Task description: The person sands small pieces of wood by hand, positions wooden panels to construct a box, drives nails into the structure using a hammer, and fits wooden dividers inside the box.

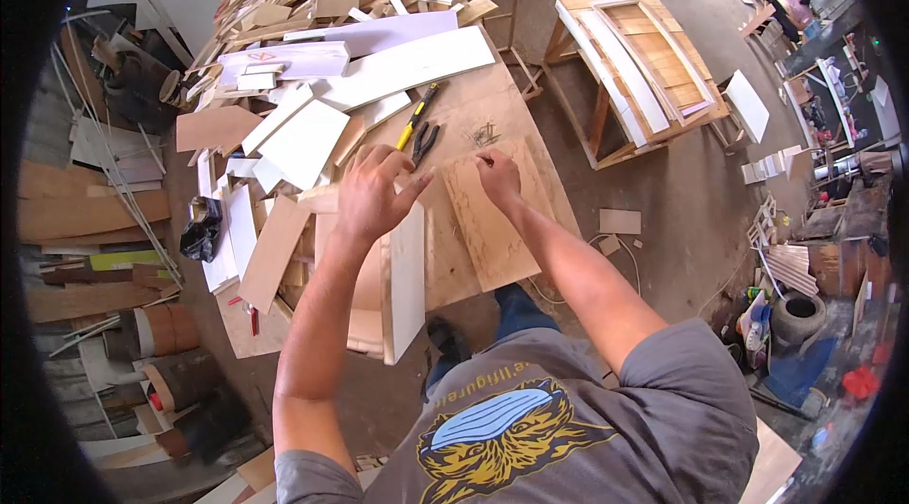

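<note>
My left hand (pixel 381 194) hovers at the corner of a white-sided wooden box (pixel 405 267), thumb and fingers apart, holding nothing that I can see. My right hand (pixel 499 176) is over the far end of a flat wooden board (pixel 492 229). Its fingertips are pinched together, and anything between them is too small to make out. Just beyond it lies a small pile of nails (pixel 486 135). Black-handled pliers (pixel 425 141) and a long yellow and black hand tool (pixel 418 116) rest on the workbench (pixel 473 106), beyond my left hand.
Wood offcuts (pixel 275 17) and white panels (pixel 407 64) are heaped over the bench's far left. A black plastic bag (pixel 201 229) sits at its left edge. To the right stands a wooden frame (pixel 644 69). Small boards (pixel 620 221) and a cable lie on the floor. A person (pixel 793 2) is far right.
</note>
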Demonstrator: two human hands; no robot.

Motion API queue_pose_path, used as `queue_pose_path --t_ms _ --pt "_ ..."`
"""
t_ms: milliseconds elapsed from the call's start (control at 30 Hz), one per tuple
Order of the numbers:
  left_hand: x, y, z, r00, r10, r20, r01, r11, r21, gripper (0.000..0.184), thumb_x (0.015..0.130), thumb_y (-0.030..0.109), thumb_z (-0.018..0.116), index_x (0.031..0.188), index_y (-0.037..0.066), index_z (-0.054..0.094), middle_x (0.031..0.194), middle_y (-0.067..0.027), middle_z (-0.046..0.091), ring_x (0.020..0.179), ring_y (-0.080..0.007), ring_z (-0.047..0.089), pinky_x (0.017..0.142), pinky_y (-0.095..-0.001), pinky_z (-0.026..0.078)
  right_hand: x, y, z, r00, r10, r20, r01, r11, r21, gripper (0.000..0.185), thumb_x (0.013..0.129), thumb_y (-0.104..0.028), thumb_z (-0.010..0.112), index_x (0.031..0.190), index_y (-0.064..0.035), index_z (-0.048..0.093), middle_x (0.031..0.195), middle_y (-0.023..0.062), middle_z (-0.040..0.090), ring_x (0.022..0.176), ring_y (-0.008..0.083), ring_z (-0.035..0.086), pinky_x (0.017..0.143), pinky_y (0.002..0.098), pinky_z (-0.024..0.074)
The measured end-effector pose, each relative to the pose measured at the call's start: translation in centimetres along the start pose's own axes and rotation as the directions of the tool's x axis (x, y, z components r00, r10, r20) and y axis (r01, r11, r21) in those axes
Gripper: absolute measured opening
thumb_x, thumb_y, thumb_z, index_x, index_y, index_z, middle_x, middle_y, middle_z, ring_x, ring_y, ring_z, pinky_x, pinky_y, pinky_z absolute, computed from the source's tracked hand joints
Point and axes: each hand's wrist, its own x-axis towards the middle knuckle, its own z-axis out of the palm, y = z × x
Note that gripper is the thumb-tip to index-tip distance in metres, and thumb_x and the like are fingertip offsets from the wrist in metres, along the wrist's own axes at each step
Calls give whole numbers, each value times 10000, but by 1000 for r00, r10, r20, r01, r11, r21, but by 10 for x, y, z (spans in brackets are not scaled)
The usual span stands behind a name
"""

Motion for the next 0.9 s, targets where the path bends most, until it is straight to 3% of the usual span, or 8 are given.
queue_pose_path --t_ms 133,333,633,733,833,900 --pt "61 -6 31 956 -132 261 106 988 112 401 890 457 762 928 59 734 876 -111 702 944 -335 675 867 -468 522 43 48 -1 1000 -3 10 4 990 -142 227 937 -258 702 1064 -84 773 1004 133 763 952 324 722 862 435 558" --pt "91 -19 65 839 -325 437 263 945 196 478 895 548 721 953 75 749 879 -136 737 881 -351 717 828 -478 546 81 68 14 988 7 157 53 925 -377 206 923 -259 701 1067 -133 777 1095 123 743 1050 335 684 902 457 544" --pt "104 -18 76 784 -409 468 332 912 240 476 895 574 709 964 105 763 939 -119 751 926 -347 718 878 -473 534 103 43 42 977 -32 210 142 834 -534 209 907 -274 723 1065 -138 734 1127 93 715 1146 323 641 888 479 555" --pt "102 -21 80 781 -404 476 321 914 249 479 895 572 711 960 101 763 937 -123 750 932 -347 717 876 -475 533 106 42 46 977 -57 206 162 824 -542 207 910 -269 723 1071 -139 718 1136 89 709 1133 315 647 881 481 560" --pt "101 -24 80 786 -389 481 322 921 218 477 897 565 712 950 93 758 930 -126 749 937 -346 716 875 -479 531 110 50 50 971 68 227 70 834 -548 212 913 -255 716 1097 -148 712 1145 88 704 1093 318 663 879 479 564" --pt "100 -23 79 793 -387 470 319 922 221 476 898 560 713 943 88 755 924 -128 748 934 -345 716 874 -480 531 109 52 46 977 29 213 86 855 -511 186 919 -251 710 1072 -146 718 1131 91 706 1068 324 673 871 484 564"
